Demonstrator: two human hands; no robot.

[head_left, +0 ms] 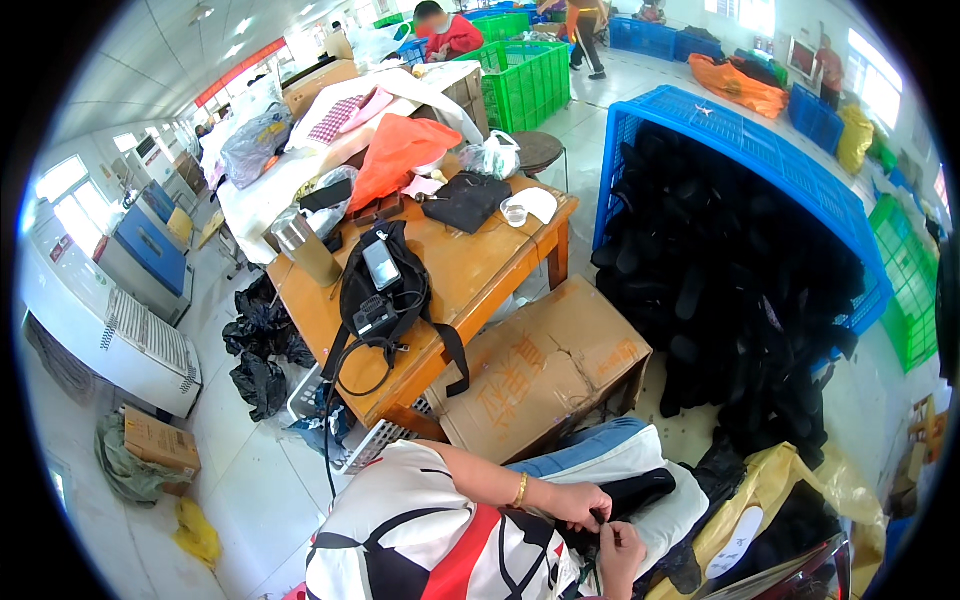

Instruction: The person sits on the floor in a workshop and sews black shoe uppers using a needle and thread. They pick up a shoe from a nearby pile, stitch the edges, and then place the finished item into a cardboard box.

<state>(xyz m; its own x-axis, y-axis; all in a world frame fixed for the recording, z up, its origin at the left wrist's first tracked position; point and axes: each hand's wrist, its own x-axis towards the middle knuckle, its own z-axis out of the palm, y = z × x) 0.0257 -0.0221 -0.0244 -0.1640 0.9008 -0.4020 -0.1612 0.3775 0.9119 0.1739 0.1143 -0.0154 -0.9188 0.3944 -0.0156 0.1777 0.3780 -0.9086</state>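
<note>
Low in the head view, my left hand (580, 505), with a gold bracelet at its wrist, reaches across from the left. Its fingertips pinch the edge of a black cloth piece (645, 488). Close against it, my right hand (622, 552) comes up from the lower edge, with thumb and finger pressed together on the same black cloth. Most of the cloth lies over a white cloth (682, 510) on my lap, and part is hidden under the hands. Whether it is a sock or another kind of article cannot be made out.
A tipped blue crate (740, 125) spills black soft pieces (700, 270) toward me. Ahead stands a cardboard box (550, 370) beside a wooden table (470, 265) bearing a black backpack (400, 290) and flask (305, 250). A yellow sack (760, 500) is at right. People work farther back.
</note>
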